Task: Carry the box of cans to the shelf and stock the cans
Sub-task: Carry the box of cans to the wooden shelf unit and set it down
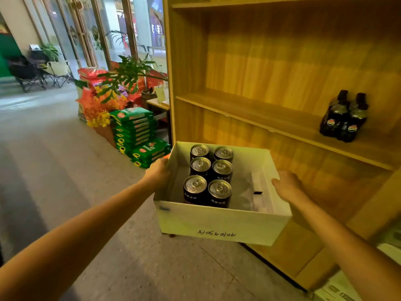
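— Where's the box [219, 224]?
— Up in front of the wooden shelf [249, 105], my left hand [157, 173] and right hand [287, 185] pressed on its sides.
— And the cans [209, 175]?
— Six, upright inside, left part.

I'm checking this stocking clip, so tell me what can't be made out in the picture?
Head view only:
- Left hand fingers: hidden behind the box wall.
- Can labels: too small to read.
- Box bottom: hidden by its own walls.
- Lower shelf: partly blocked by box and right hand.
- Bottle pack labels: blurred.
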